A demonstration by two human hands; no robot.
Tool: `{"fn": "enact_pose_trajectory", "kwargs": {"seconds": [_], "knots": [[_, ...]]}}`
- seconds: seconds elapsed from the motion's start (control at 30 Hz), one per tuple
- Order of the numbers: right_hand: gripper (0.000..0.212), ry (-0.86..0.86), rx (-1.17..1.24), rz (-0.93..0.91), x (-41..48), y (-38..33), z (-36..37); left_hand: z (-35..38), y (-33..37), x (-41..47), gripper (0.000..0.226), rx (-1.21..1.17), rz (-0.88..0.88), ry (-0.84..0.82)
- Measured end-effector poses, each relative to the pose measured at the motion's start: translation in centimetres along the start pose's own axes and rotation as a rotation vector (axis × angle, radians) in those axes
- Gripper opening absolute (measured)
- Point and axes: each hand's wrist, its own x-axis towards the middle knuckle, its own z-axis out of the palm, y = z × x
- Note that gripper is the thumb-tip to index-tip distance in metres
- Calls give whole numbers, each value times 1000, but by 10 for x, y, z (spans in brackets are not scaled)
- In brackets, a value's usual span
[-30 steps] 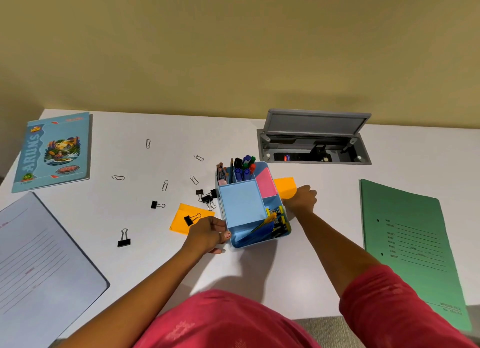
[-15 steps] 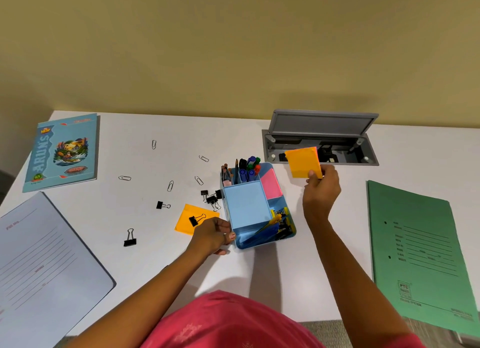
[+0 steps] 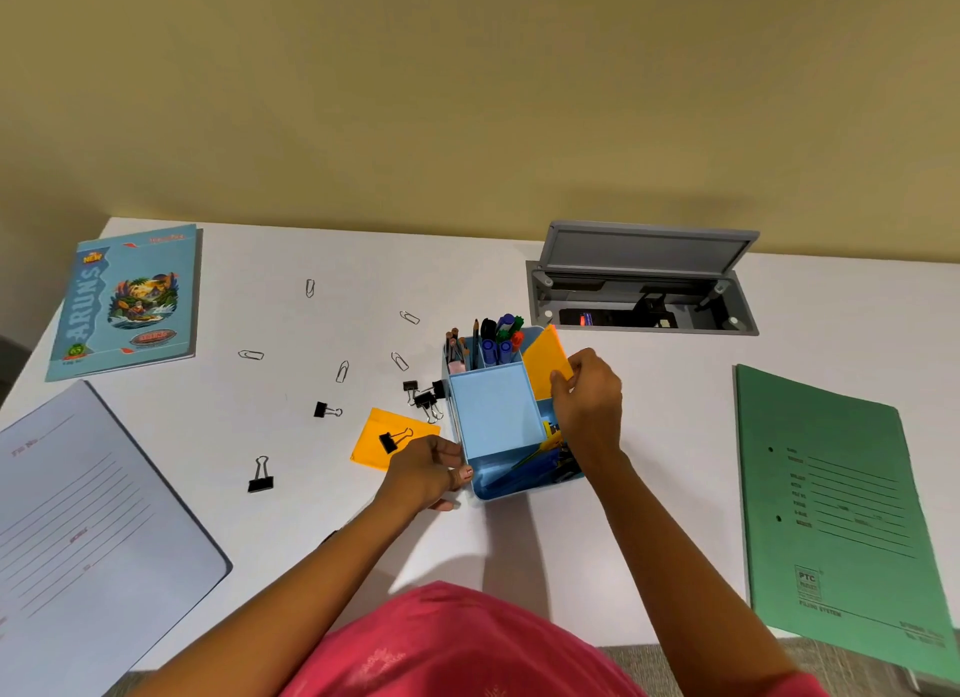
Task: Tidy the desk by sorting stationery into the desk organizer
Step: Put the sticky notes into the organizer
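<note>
A light blue desk organizer (image 3: 493, 415) stands mid-desk with pens and pencils in its back slots. My right hand (image 3: 589, 405) pinches an orange sticky-note pad (image 3: 545, 361), tilted over the organizer's right compartment. My left hand (image 3: 428, 470) grips the organizer's front left corner. A second orange sticky-note pad (image 3: 374, 439) lies left of the organizer with a black binder clip (image 3: 392, 440) on it. More binder clips (image 3: 423, 397) and several paper clips (image 3: 343, 370) are scattered to the left.
A blue notebook (image 3: 127, 301) lies at the far left, a pale file folder (image 3: 78, 530) at the near left, a green file folder (image 3: 841, 509) at the right. An open grey cable box (image 3: 644, 285) sits behind the organizer.
My right hand picked the orange pad off the desk beside the organizer, raised it, then brought it down over the right compartment. My left hand stayed on the organizer.
</note>
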Motion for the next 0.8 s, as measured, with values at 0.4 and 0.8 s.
{"fn": "enact_pose_trajectory", "kwargs": {"seconds": [0.4,0.8], "knots": [[32,49,72,39,3,-12,-12,-29,-19,13,38,120,164,172],[25,92,117,38,-27,-43,-25,-44,-37,46,44,424,-40,610]]}}
